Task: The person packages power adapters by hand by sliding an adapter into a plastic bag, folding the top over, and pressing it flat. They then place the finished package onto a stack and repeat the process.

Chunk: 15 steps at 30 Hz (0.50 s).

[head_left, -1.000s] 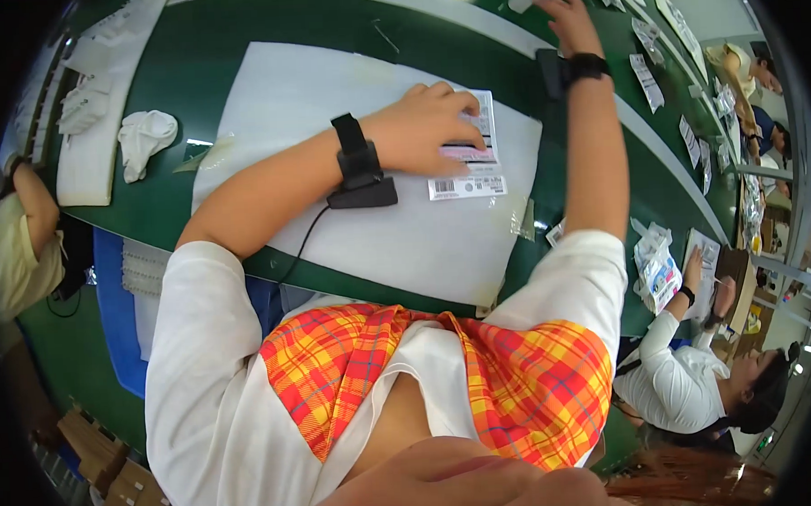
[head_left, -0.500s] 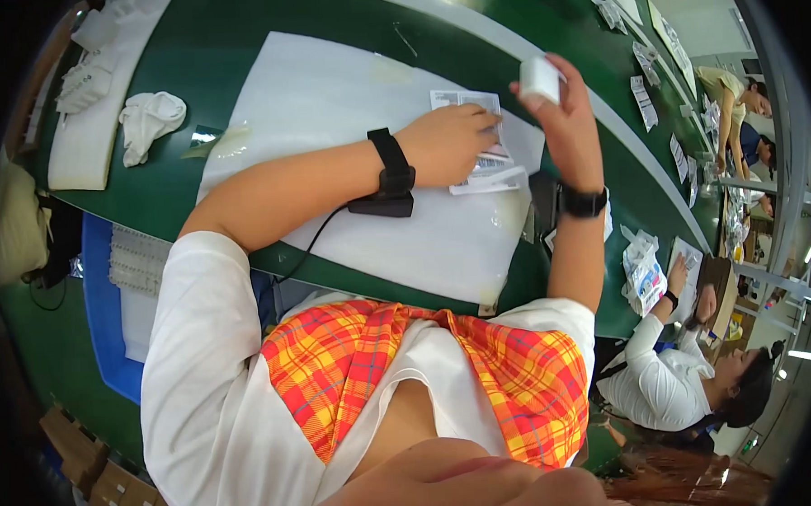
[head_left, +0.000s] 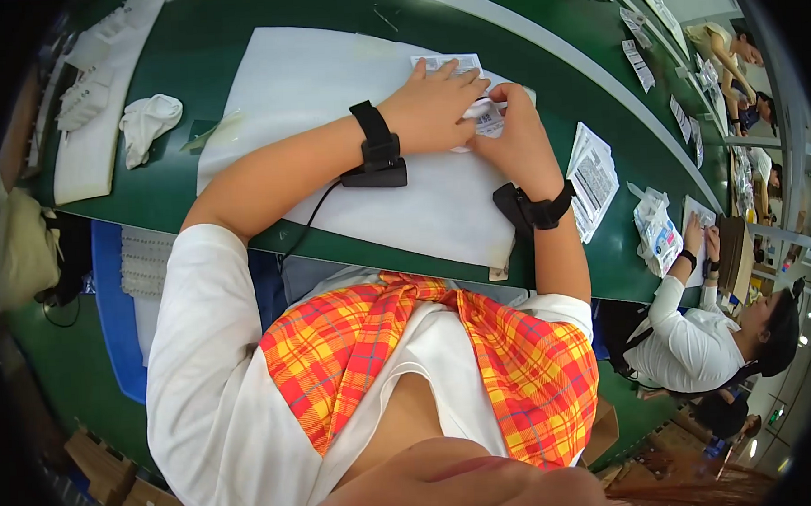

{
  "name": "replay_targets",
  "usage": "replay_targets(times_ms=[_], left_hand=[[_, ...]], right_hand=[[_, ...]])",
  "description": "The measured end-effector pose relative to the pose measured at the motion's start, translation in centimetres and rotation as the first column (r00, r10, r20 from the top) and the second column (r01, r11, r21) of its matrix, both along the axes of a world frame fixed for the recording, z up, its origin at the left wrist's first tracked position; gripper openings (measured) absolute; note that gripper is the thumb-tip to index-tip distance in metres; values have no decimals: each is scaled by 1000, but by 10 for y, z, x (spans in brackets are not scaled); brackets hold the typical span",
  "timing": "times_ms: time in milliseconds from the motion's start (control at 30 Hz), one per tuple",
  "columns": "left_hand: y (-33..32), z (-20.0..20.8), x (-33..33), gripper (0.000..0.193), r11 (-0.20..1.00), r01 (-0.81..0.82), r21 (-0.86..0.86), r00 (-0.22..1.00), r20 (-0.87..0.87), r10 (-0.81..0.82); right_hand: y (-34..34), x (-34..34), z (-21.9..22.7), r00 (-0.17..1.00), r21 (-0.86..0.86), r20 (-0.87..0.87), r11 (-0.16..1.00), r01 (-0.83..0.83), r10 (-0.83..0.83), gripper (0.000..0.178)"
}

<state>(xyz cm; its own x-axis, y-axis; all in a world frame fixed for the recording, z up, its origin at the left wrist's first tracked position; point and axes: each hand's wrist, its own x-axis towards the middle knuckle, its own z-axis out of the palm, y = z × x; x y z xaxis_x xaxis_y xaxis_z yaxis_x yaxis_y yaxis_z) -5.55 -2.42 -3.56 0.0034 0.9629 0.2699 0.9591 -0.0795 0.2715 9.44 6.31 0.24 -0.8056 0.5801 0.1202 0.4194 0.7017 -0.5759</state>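
Both my hands meet over a white foam mat [head_left: 326, 85] on the green table [head_left: 188, 45]. My left hand [head_left: 435, 107] lies flat on a printed paper sheet [head_left: 447, 64], fingers spread toward the right. My right hand [head_left: 513, 131] is closed on a small white item [head_left: 485, 114] that rests between the two hands, mostly hidden by my fingers. Each wrist carries a black strapped device, the left one with a cable running back toward my body.
A stack of printed leaflets [head_left: 594, 177] lies right of the mat. A crumpled white cloth [head_left: 149, 122] and a white tray [head_left: 87, 113] are at the left. A plastic packet [head_left: 656, 228] lies near a seated person [head_left: 698, 331] on the right; others work farther along.
My right hand has come back from the far side of the table with the small white item and lowered it to the mat beside my left hand.
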Motion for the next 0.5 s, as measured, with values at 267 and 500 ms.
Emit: replay_targets(times_ms=[267, 500], left_hand=[[8, 25, -31, 54, 982, 181, 56, 732, 659, -173], [9, 18, -28, 45, 940, 76, 332, 644, 704, -300]], right_hand=[[19, 11, -5, 933, -645, -335, 755, -123, -134, 23], [-4, 13, 29, 658, -847, -531, 364, -388, -534, 19]])
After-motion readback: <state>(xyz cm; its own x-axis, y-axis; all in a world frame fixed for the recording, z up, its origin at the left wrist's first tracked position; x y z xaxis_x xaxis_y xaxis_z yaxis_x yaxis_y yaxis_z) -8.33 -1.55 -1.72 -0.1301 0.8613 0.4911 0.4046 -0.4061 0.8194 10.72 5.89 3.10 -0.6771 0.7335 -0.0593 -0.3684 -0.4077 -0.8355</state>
